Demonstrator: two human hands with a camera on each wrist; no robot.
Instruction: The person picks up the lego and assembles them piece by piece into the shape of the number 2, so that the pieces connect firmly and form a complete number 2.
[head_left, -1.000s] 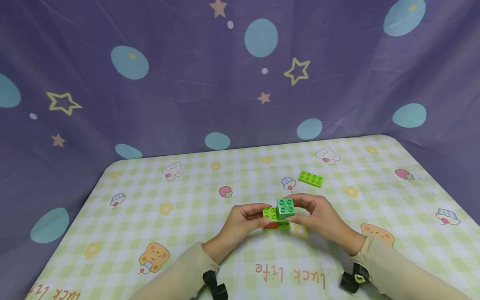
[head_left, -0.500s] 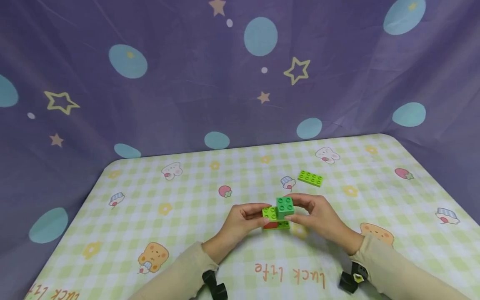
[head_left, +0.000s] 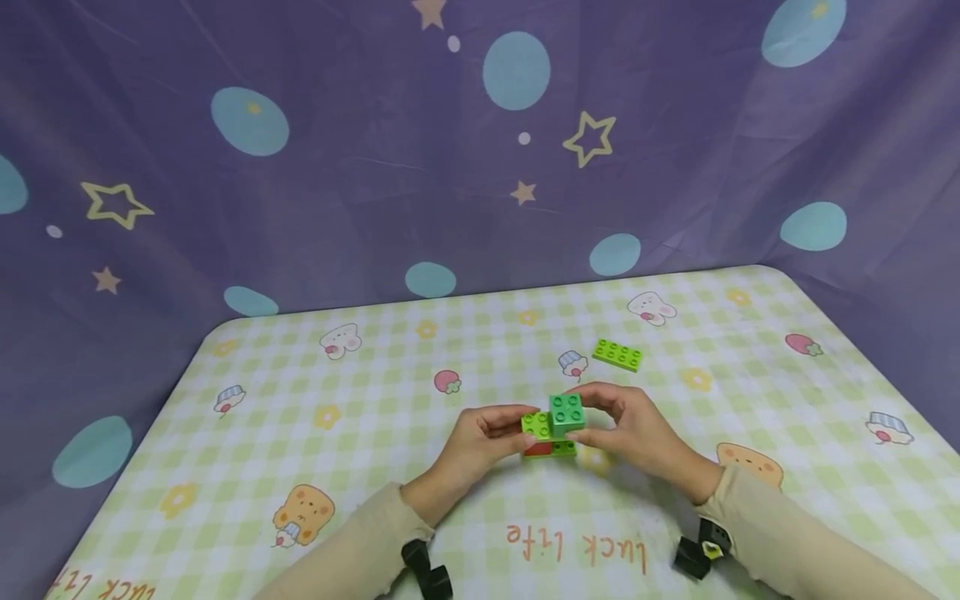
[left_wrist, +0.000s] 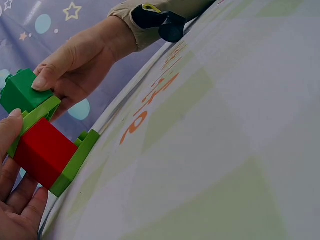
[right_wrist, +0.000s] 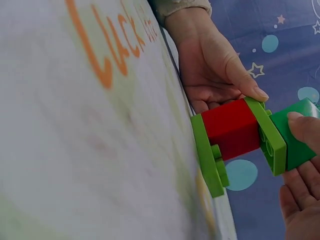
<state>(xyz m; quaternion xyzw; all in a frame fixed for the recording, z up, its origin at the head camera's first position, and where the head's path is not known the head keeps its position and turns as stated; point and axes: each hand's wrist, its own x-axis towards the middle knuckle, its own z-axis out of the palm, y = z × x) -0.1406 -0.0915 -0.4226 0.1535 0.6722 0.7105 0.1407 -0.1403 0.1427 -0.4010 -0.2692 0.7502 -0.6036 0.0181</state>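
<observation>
A small stack of toy building bricks stands on the table near its middle. At its base is a light green plate (right_wrist: 209, 156), with a red brick (right_wrist: 231, 129) on one end. A second light green plate (head_left: 536, 425) tops the red brick and overhangs it to the right. On that overhanging end sits a darker green brick (head_left: 567, 414). My right hand (head_left: 637, 427) pinches the darker brick between thumb and fingers. From the left, my left hand (head_left: 480, 442) holds the stack, its thumb on the upper plate's edge and its fingers behind the red brick.
Beyond the right hand, a loose light green plate (head_left: 618, 355) with studs lies on the table. A checked cloth with printed figures covers the table (head_left: 390, 358). Behind the far edge hangs a purple curtain (head_left: 337, 200).
The head view has shifted slightly, moving everything a little to the left. Both hands keep the same hold on the brick stack.
</observation>
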